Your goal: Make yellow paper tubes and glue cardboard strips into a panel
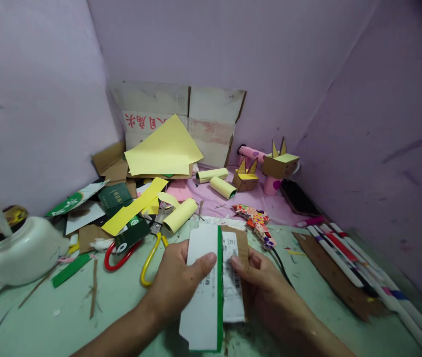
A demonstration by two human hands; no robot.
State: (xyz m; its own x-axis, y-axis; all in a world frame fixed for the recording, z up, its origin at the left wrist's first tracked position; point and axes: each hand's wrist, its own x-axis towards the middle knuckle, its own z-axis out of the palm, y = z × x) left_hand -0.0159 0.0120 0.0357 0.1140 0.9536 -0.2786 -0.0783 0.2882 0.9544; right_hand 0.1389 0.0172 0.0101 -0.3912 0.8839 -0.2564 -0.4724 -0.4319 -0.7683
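Forearms [124,325], left grip [177,275], cardboard [202,302] between, right grip [265,282]

Dim light is leaving the plain lilac right-hand wall [393,114] shadowy; edge distortion is stretching the glossy, rounded white teapot [34,253]; its outline is blurring
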